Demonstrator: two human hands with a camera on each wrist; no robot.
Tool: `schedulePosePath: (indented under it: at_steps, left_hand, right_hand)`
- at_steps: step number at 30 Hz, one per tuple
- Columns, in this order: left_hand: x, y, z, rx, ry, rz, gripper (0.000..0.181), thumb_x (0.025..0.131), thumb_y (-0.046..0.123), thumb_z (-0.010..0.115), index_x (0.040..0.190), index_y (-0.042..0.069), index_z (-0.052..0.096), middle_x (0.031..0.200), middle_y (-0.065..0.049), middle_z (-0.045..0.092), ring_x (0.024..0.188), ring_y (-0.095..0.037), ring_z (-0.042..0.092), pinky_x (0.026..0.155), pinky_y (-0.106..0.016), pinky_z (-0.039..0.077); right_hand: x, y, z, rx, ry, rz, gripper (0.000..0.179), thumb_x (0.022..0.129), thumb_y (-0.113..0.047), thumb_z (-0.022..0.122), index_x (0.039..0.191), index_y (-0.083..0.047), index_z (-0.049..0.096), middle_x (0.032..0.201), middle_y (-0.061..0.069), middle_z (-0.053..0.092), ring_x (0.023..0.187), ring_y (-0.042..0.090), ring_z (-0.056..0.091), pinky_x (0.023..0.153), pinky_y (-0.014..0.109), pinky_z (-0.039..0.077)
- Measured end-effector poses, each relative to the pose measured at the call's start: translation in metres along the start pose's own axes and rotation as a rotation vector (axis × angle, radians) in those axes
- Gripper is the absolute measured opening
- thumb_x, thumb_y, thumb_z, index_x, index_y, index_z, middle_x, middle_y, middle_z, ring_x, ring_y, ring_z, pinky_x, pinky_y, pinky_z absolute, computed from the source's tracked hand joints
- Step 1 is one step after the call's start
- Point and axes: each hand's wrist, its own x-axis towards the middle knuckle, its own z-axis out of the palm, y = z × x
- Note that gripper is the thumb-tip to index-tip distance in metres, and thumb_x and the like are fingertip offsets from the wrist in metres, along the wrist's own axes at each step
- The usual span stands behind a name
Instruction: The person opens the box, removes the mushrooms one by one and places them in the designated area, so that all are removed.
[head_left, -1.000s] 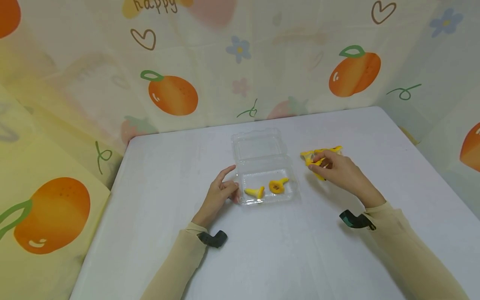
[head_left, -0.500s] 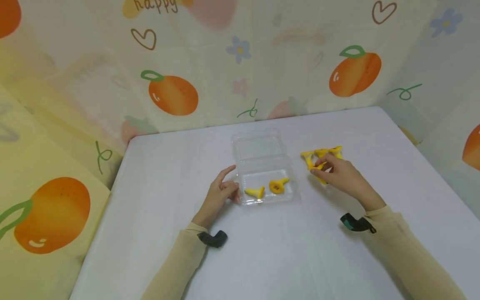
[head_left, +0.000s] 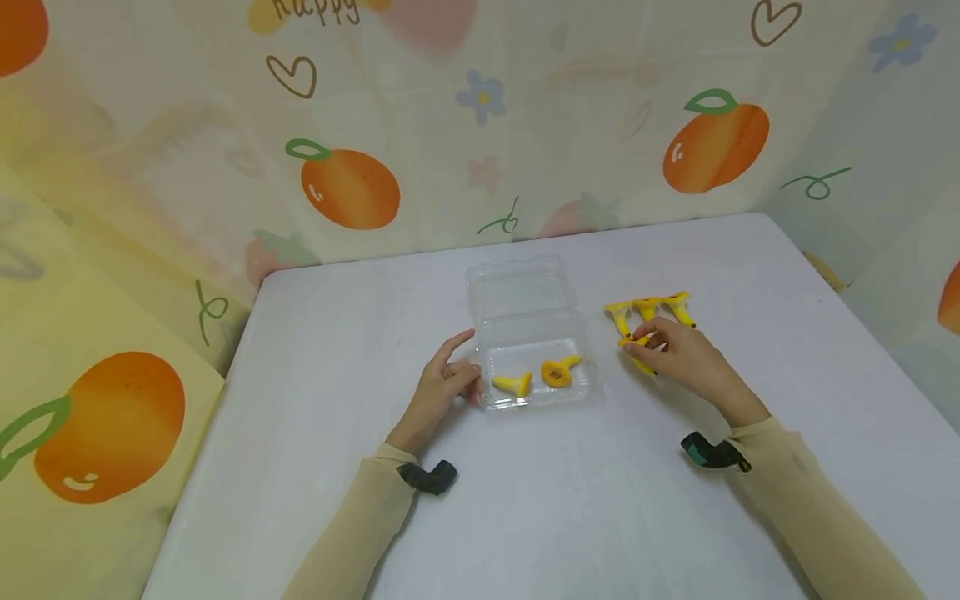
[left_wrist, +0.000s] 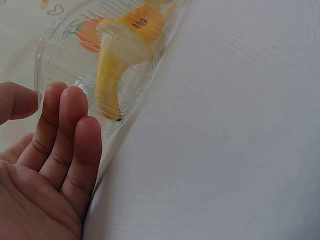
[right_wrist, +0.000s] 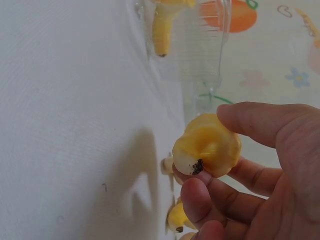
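Note:
A yellow trumpet-shaped mushroom (right_wrist: pixel 207 142) with a dark stem tip is pinched between the thumb and fingers of my right hand (head_left: pixel 686 358), just right of the box. Three more such mushrooms, the middle one (head_left: pixel 646 306) among them, lie in a row behind that hand. My left hand (head_left: pixel 433 387) rests against the left wall of a clear plastic box (head_left: pixel 536 346); in the left wrist view its fingers (left_wrist: pixel 74 112) lie along the wall, fairly straight. Inside the box are two yellow mushrooms, one on the left (head_left: pixel 513 384) and one on the right (head_left: pixel 557 372).
The box's clear lid (head_left: pixel 522 293) is hinged back and lies towards the rear. All stands on a white-covered table (head_left: pixel 525 517). A printed cloth with oranges (head_left: pixel 352 190) hangs behind the table and at its sides.
My right hand has drawn the pinched mushroom slightly towards me, away from the row, so the three others show more fully. My left hand and the box stay put.

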Motion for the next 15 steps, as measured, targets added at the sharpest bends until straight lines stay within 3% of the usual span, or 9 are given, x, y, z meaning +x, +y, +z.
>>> schedulePosePath:
  at_steps: [15]
  left_hand:
    - [0.0006, -0.002, -0.0007, 0.0, -0.005, 0.011, 0.063, 0.098, 0.004, 0.055, 0.156, 0.014, 0.034, 0.07, 0.002, 0.065, 0.061, -0.012, 0.059, 0.063, -0.024, 0.052]
  right_hand:
    - [0.0005, 0.0071, 0.0085, -0.003, -0.03, 0.044, 0.043, 0.097, -0.043, 0.065, 0.122, -0.008, 0.058, 0.108, 0.015, 0.069, 0.08, 0.018, 0.063, 0.067, 0.029, 0.047]
